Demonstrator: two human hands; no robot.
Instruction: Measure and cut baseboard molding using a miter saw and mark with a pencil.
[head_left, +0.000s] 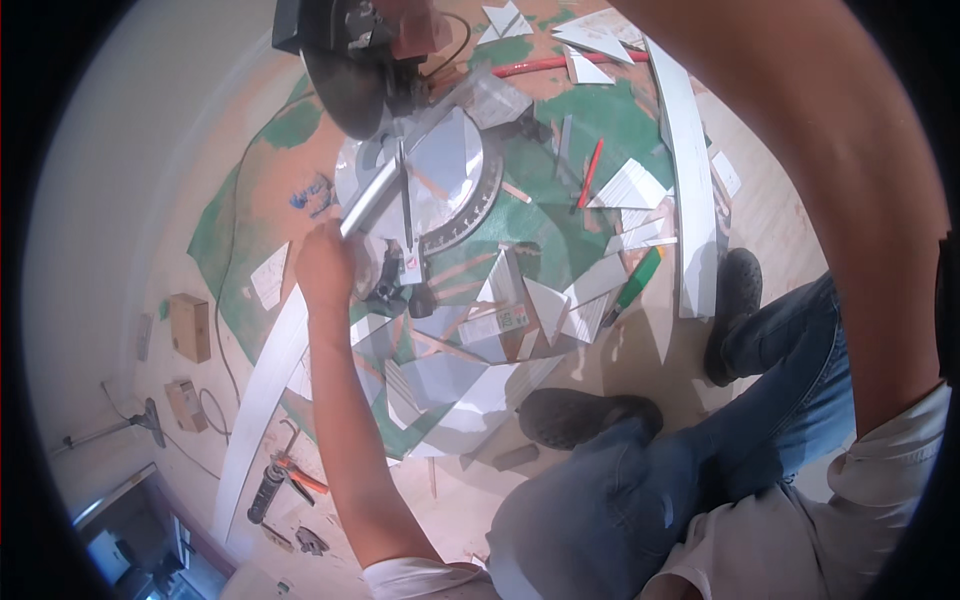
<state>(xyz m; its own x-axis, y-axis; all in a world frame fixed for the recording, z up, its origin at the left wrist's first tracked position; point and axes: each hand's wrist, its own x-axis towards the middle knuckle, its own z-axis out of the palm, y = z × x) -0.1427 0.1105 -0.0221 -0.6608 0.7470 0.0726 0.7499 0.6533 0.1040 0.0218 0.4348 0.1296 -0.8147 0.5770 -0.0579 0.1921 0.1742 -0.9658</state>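
My left hand (325,265) is closed around a long white moulding strip (262,400). The strip runs from the lower left up onto the round table of a mitre saw (465,150). One end of it lies along the saw's fence, close to the slot in the table. Above that end hangs the raised, dark saw head with its round blade (345,80). My right forearm (840,130) reaches up across the right side and leaves through the top edge, so the right hand is out of sight.
White offcuts (625,185) litter a green sheet (290,125) around the saw. A red pencil (592,172), a green-handled knife (638,278) and another long white strip (690,190) lie to the right. A caulking gun (275,485) and small cardboard boxes (188,327) are at the left.
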